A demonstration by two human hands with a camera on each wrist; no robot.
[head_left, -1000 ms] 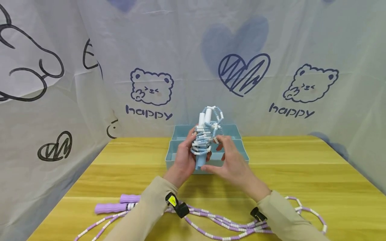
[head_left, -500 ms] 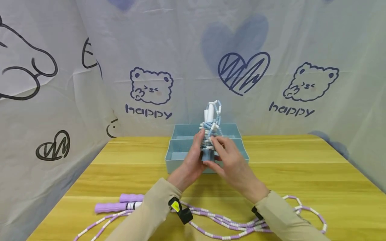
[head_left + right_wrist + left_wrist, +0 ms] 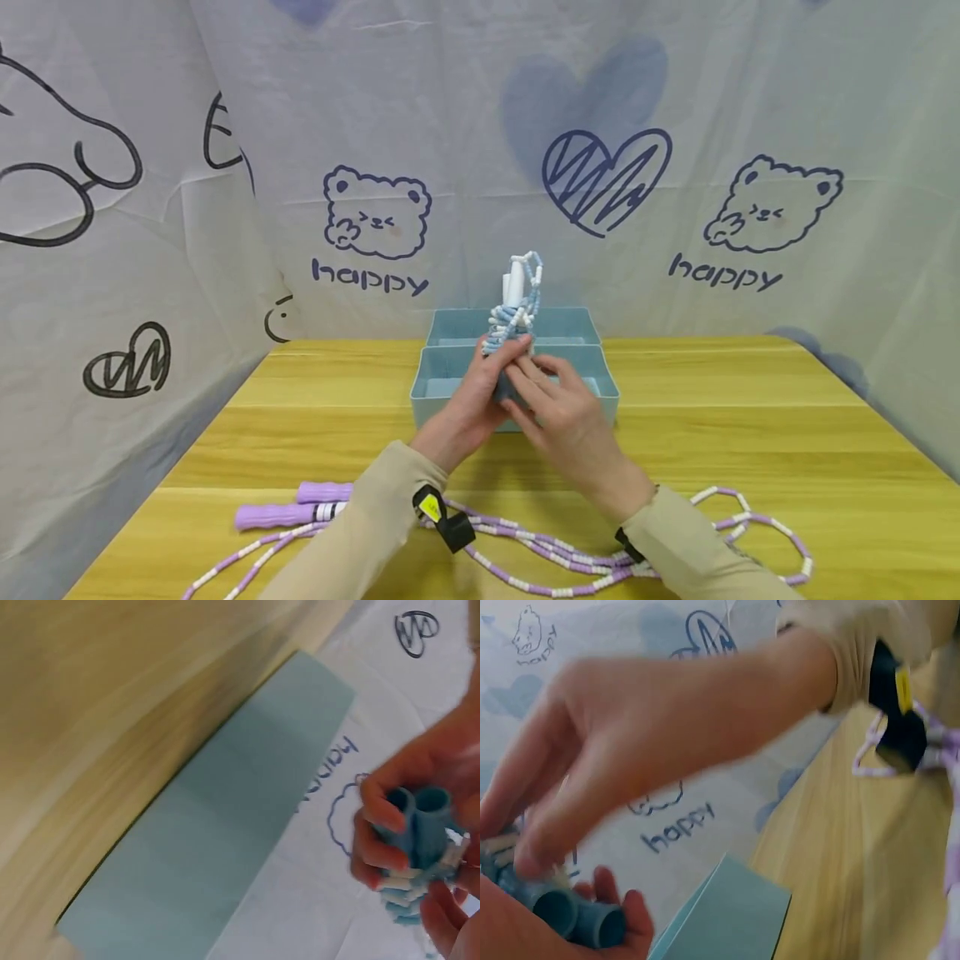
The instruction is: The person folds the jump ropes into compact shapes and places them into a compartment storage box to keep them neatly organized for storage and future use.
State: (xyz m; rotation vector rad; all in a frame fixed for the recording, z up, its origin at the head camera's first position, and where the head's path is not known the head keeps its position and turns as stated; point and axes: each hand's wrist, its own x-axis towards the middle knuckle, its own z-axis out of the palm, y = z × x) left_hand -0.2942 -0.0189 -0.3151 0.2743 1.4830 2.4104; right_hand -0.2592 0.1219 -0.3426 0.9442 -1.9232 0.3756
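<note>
Both hands held the blue rope (image 3: 514,321) upright above the box (image 3: 600,385) on the bench (image 3: 750,433). The left hand (image 3: 467,410) gripped the two handles; the right hand (image 3: 564,417) probably pinched the wound beads. The bundle looked light, its beads loose, so the stiff handles gave the best hold.

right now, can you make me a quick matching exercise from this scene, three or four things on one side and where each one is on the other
Things:
1. blue bead rope bundle
2. purple jump rope
3. teal box
4. purple handles

Places:
a. far middle of the wooden table, behind the hands
b. held upright by left hand and right hand
c. near left of the table, side by side
d. strung loose along the near edge

Pairs: 1-b, 2-d, 3-a, 4-c
</note>
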